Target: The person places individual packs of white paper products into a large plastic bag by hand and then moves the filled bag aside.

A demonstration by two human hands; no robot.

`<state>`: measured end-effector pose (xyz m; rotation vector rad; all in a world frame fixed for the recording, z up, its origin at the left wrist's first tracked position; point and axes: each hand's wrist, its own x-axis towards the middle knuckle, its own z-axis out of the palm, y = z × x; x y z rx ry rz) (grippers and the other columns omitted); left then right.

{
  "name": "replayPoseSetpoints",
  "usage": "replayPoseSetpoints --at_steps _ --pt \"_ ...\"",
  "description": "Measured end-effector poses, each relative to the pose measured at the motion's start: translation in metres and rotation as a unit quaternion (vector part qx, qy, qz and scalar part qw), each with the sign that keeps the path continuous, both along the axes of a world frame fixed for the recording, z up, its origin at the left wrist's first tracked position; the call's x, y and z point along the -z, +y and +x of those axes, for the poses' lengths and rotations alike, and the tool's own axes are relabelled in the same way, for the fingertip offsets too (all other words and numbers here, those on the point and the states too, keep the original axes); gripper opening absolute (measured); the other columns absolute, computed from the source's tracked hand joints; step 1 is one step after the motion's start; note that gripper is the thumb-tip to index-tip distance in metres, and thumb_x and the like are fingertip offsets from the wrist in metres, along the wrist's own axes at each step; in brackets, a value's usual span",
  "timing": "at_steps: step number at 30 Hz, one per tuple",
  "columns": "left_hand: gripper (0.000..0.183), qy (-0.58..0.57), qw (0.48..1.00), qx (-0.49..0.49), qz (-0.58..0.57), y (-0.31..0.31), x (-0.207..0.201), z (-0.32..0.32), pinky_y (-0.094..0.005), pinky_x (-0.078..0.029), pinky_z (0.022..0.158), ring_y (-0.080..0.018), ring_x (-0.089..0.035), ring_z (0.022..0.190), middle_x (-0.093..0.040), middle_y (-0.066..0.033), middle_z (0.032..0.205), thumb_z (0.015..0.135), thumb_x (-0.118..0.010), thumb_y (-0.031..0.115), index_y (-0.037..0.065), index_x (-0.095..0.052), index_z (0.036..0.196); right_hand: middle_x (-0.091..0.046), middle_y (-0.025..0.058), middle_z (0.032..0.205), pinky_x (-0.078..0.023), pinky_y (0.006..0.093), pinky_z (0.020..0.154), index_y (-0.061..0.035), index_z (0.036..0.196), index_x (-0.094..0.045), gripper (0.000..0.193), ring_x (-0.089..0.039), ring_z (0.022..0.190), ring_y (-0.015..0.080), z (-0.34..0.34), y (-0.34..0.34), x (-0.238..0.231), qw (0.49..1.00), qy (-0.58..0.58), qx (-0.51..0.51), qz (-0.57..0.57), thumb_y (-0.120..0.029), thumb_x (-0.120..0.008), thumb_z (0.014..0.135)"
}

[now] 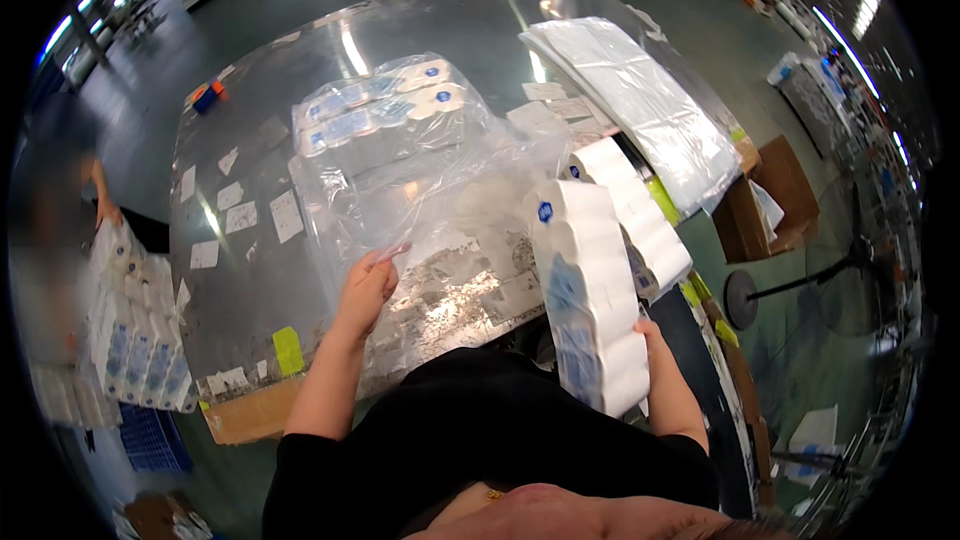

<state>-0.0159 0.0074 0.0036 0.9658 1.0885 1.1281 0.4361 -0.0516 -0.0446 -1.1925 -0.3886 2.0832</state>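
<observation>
My left hand (366,292) is closed, its fingers pinching the near edge of a large clear plastic bag (350,208) spread over the metal-topped table. Inside the bag's far end lie wrapped packs of toilet rolls (385,112), side by side. On the right, my right hand (652,348) grips a long toilet roll pack (590,300) by its right side, near the lower end. That pack is tilted, its top end leaning over the table. Just beyond it rests another roll pack (640,220), partly hidden behind the held one.
A stack of flat plastic bags (640,100) lies at the table's far right. Paper scraps (285,216) are stuck to the tabletop (240,260). An open cardboard box (800,195) and a fan (742,298) stand at right. At left, a blurred person touches a bagged stack of rolls (140,330).
</observation>
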Motion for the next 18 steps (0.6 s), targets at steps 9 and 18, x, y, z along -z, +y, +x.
replayPoseSetpoints --at_steps 9,18 --pt "0.029 0.038 0.999 -0.008 0.016 0.017 -0.012 0.014 -0.0186 -0.028 0.049 -0.0037 -0.034 0.052 -0.039 0.0051 0.058 0.090 -0.040 0.010 0.002 -0.058 0.111 -0.057 0.0185 0.113 -0.044 0.0419 0.088 -0.0017 0.124 -0.046 0.058 -0.057 0.101 0.0303 -0.049 0.040 0.017 0.983 0.071 -0.157 -0.066 -0.034 -0.056 0.077" --pt "0.030 0.296 0.952 0.028 0.076 -0.011 -0.071 0.011 -0.0246 -0.044 0.076 -0.0102 -0.056 0.083 -0.065 -0.0074 0.096 0.091 -0.046 0.016 0.004 -0.058 0.116 -0.057 0.0184 0.113 -0.045 0.0412 0.087 -0.0024 0.126 -0.045 0.057 -0.056 0.102 0.0290 -0.134 0.102 0.078 0.976 0.180 -0.101 -0.065 -0.035 -0.055 0.081"
